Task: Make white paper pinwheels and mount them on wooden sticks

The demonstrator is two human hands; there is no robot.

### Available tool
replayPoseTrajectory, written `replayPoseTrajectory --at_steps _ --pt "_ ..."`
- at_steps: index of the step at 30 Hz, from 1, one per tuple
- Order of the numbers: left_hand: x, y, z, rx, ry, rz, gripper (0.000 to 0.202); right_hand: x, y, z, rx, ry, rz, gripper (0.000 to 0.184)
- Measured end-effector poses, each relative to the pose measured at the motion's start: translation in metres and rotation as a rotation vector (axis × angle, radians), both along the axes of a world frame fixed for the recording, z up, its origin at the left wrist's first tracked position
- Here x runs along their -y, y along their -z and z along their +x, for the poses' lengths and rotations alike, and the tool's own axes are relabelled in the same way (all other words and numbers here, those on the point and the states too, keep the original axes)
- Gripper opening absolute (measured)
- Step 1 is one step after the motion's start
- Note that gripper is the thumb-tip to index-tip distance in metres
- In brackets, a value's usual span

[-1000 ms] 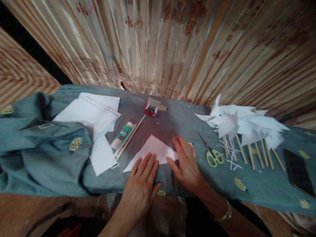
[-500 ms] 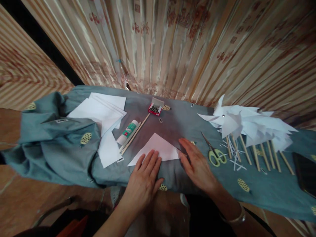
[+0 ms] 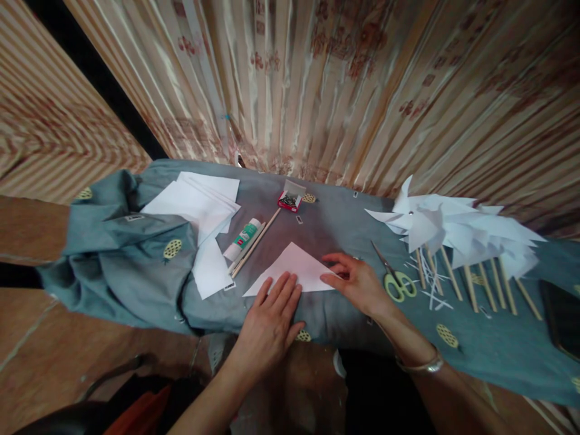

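A white paper folded into a triangle (image 3: 296,270) lies on the grey-blue cloth (image 3: 136,266). My left hand (image 3: 270,323) lies flat and open on the triangle's near edge, fingers stretched out. At the triangle's right corner my right hand (image 3: 357,281) curls its thumb and fingers together and pinches the paper. A bracelet sits on my right wrist.
Green-handled scissors (image 3: 393,278) lie just right of my right hand. A glue stick (image 3: 243,240) and a wooden stick (image 3: 257,241) lie left of the triangle, beside a stack of white sheets (image 3: 199,208). A red pin box (image 3: 290,198) sits behind. Paper pinwheels on sticks (image 3: 457,232) and a dark phone (image 3: 564,317) lie at right.
My right hand has gone from lying flat by the triangle to pinching its right corner. The left hand stays flat. The view has shifted to the left.
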State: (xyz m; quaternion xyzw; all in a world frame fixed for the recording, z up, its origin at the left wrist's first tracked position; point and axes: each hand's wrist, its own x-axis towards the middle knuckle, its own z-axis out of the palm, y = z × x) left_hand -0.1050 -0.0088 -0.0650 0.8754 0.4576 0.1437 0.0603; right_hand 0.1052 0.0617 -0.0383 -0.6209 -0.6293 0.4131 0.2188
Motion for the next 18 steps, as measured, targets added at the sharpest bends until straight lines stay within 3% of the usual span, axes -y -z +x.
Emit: replayPoseTrajectory --at_steps 10,18 --pt "0.014 0.002 0.004 0.012 0.017 0.053 0.053 0.019 0.002 0.016 0.079 0.055 0.017 0.029" --pt "0.028 0.0 -0.002 -0.093 0.04 0.083 0.053 0.028 0.002 0.034 0.062 0.101 0.019 0.03"
